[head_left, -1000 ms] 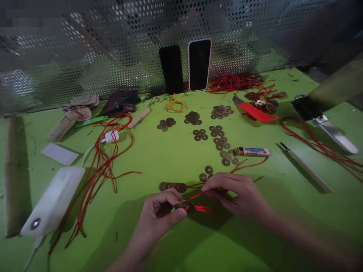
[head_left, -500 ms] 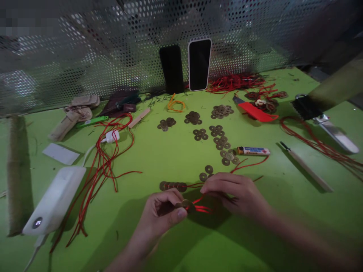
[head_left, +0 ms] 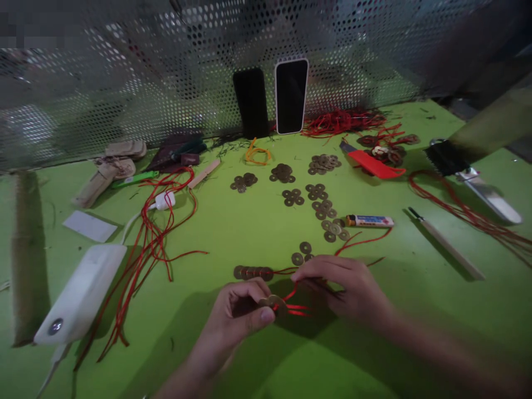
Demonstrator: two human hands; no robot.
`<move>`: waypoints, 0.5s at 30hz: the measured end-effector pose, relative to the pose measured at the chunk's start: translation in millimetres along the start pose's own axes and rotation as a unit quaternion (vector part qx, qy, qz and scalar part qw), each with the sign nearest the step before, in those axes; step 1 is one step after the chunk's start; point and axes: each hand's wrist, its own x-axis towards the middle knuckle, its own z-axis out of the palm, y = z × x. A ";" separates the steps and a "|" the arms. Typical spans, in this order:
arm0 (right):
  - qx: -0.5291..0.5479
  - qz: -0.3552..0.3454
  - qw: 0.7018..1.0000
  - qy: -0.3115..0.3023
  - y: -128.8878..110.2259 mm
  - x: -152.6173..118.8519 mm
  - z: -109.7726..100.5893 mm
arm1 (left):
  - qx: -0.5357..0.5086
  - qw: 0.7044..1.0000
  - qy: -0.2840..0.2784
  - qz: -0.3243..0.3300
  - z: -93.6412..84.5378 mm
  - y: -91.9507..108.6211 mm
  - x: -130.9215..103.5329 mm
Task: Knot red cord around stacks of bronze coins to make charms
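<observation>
My left hand (head_left: 245, 310) pinches bronze coins (head_left: 276, 302) with holes in the middle, between thumb and fingers. Red cord (head_left: 296, 308) comes out of the coins toward the right. My right hand (head_left: 344, 282) is closed on a strand of this cord, its fingertips pressed together just right of the coins. Behind my hands lies a row of overlapping coins (head_left: 253, 272) strung on red cord, whose ends run under my right fingers. A few loose coins (head_left: 297, 259) sit just beyond my right hand.
Small coin piles (head_left: 318, 192) spread beyond my hands. On the right lie a lighter (head_left: 369, 221), a thin pen-like tool (head_left: 449, 245) and a red-handled cutter (head_left: 376, 164). Red cords (head_left: 153, 238) and a white power strip (head_left: 83, 291) lie left. Two phones (head_left: 291, 97) lean on the perforated metal screen.
The coins in my left hand have tilted slightly, showing more of their face. Both hands stay nearly in place, and the right still grips the cord. The view has shifted a little.
</observation>
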 end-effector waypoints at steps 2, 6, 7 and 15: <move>0.004 0.012 1.000 -0.005 -0.7 0.2 0.5 | 0.003 1.000 -0.004 -0.004 -1.2 -0.3 0.0; -0.020 0.017 0.999 -0.019 -2.2 -2.9 4.1 | 0.000 1.000 -0.007 0.005 -3.6 -2.5 1.0; -0.027 0.013 0.999 -0.022 -2.9 -3.9 5.3 | 0.002 1.000 -0.010 0.007 -4.4 -3.3 1.4; -0.060 0.024 0.998 -0.022 -9.2 -6.0 9.3 | 0.008 1.000 -0.008 0.014 -4.5 -3.7 1.1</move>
